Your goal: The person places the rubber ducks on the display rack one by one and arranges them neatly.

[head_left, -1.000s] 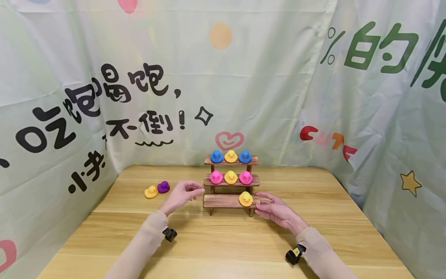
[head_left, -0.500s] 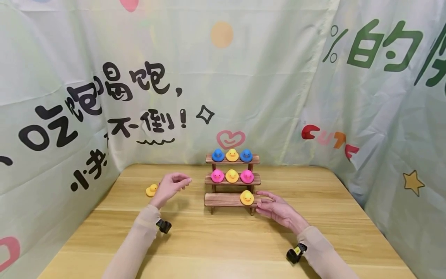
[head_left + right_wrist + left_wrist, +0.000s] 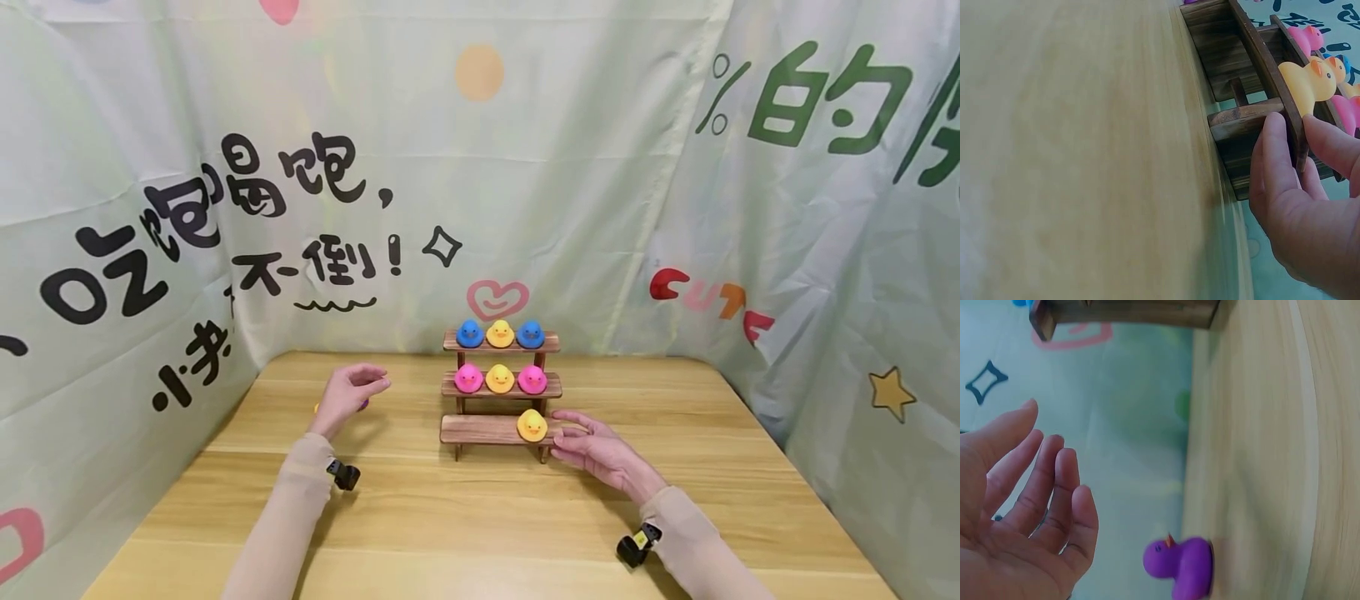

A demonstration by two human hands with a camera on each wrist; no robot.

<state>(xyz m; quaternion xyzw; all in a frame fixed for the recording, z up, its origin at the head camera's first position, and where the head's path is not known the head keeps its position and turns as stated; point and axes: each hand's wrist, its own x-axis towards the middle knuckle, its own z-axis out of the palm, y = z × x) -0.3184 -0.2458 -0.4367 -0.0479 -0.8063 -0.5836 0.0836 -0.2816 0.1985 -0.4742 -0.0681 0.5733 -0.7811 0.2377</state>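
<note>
My left hand (image 3: pixel 347 398) hangs above the table at the left, fingers loosely bent with nothing in them. Just beyond it is a purple rubber duck (image 3: pixel 1190 565), mostly hidden by that hand in the head view; only a sliver of a yellow duck (image 3: pixel 317 407) shows there. At the right end of the lowest tier, my right hand (image 3: pixel 596 450) pinches the wooden display stand (image 3: pixel 476 430), thumb on top and fingers beneath. A yellow rubber duck (image 3: pixel 532 425) sits on that tier beside the thumb.
Pink ducks (image 3: pixel 468 378) flank a yellow duck (image 3: pixel 500 378) on the middle tier. Above, blue ducks (image 3: pixel 470 333) flank another yellow duck (image 3: pixel 500 334). A printed curtain (image 3: pixel 570 208) encloses the wooden table (image 3: pixel 480 525) at the back and sides.
My left hand has moved left, away from the stand, and now covers most of the two loose ducks. The right hand keeps its hold on the stand's end.
</note>
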